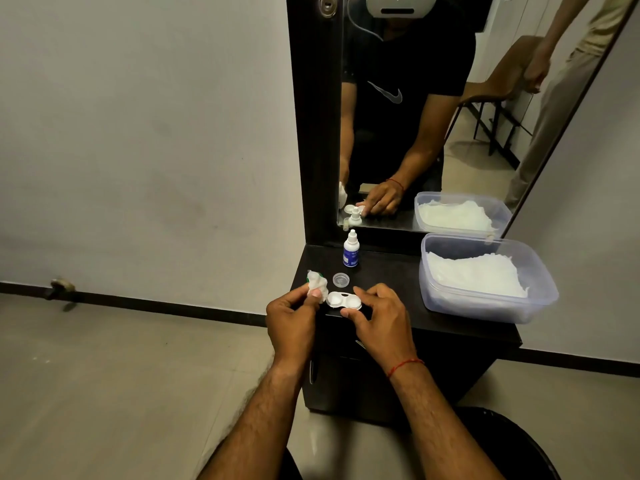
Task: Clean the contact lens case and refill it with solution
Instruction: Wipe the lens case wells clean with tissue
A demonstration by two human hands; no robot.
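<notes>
Dark vanity top (388,292), mirror behind.
Right hand (377,317) pinches light, slick case (344,300) by its edges; left hand (294,313) holds tissue wad (317,281).

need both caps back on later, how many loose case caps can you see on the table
1 for sure: a clear cap lying between the solution bottle and the lens case. A green-edged piece behind the tissue may be the second.

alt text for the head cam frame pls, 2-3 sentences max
Over a dark vanity shelf, the right hand holds an open white contact lens case while the left hand pinches a crumpled tissue beside it. Behind stand a small dropper bottle, a clear loose cap, a tissue-filled plastic tub and a mirror.
</notes>
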